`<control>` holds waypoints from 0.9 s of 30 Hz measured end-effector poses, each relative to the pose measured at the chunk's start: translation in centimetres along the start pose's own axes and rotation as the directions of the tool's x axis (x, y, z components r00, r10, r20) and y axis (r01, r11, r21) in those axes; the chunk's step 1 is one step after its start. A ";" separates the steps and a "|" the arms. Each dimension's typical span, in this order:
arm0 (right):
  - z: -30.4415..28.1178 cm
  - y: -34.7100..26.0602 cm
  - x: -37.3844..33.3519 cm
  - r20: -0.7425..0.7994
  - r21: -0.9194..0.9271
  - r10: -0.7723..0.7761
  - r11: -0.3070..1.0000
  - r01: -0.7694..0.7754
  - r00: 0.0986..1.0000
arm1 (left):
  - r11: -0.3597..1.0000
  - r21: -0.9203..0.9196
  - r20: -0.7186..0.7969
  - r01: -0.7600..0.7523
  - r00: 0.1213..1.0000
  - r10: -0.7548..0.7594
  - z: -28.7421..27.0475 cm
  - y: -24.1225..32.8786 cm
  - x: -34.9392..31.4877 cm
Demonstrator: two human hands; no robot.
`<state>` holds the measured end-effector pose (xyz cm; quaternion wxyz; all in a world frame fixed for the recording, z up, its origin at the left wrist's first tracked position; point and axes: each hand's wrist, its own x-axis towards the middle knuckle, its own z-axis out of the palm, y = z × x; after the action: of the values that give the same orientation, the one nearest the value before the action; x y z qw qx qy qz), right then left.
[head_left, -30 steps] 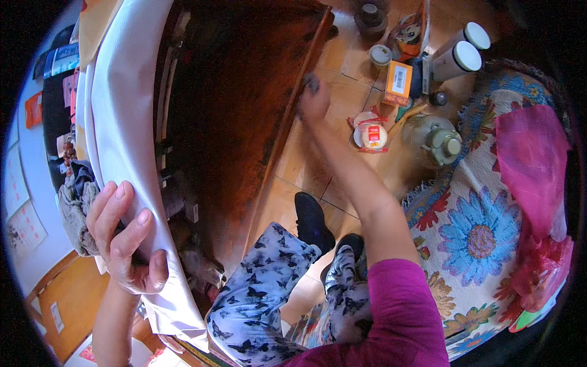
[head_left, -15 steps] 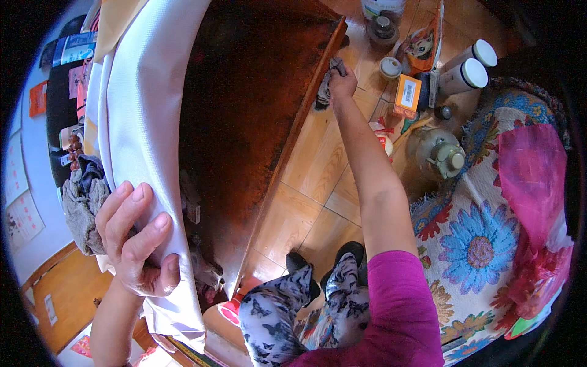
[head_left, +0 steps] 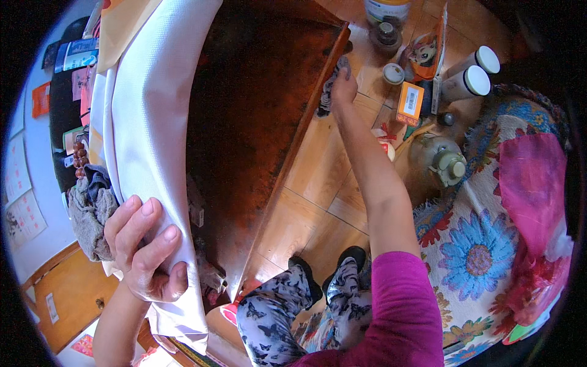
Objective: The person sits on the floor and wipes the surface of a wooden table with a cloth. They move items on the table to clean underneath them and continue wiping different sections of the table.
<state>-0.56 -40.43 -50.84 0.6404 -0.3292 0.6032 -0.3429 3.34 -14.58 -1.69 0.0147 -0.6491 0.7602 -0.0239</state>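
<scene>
My right hand (head_left: pixel 343 92) reaches far out, its fingers closed around a grey-and-black striped rag (head_left: pixel 327 98). It presses the rag against the outer edge of a dark brown wooden board (head_left: pixel 244 116), which has a worn, stained surface. Resting on a thick white textured cover (head_left: pixel 156 122) at the left, my left hand (head_left: pixel 143 251) has its fingers apart and slightly bent, with the thumb out to the side. A crumpled grey cloth (head_left: pixel 92 214) lies next to it.
Across the tiled floor (head_left: pixel 312 159) stand a glass jug (head_left: pixel 437 159), an orange box (head_left: pixel 409 101), two white-lidded containers (head_left: pixel 468 82) and a small jar (head_left: pixel 393 73). A flowered cover (head_left: pixel 477 251) with a pink plastic bag (head_left: pixel 532 189) on it is at the right.
My right hand and the rag have shifted slightly along the board's edge. The whole view has moved a little; my left hand stays on the white cover.
</scene>
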 end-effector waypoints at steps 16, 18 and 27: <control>0.2 0.7 -2.6 0.135 0.760 0.281 0.586 -0.281 0.950 | 1.000 0.020 0.014 0.016 1.000 -0.017 -0.2 0.1 -0.1; -0.6 0.3 -2.3 0.120 0.713 0.185 0.667 -0.214 0.975 | 1.000 0.017 0.016 0.010 1.000 -0.010 -0.2 0.2 0.3; 0.9 4.9 3.4 0.186 0.465 0.142 0.859 -0.214 0.972 | 1.000 0.029 0.016 0.011 1.000 -0.012 0.2 -0.1 -0.1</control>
<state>0.63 -40.56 -56.74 0.7731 -0.1264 0.4787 -0.3964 3.45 -14.46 -1.93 0.0300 -0.6534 0.7558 -0.0296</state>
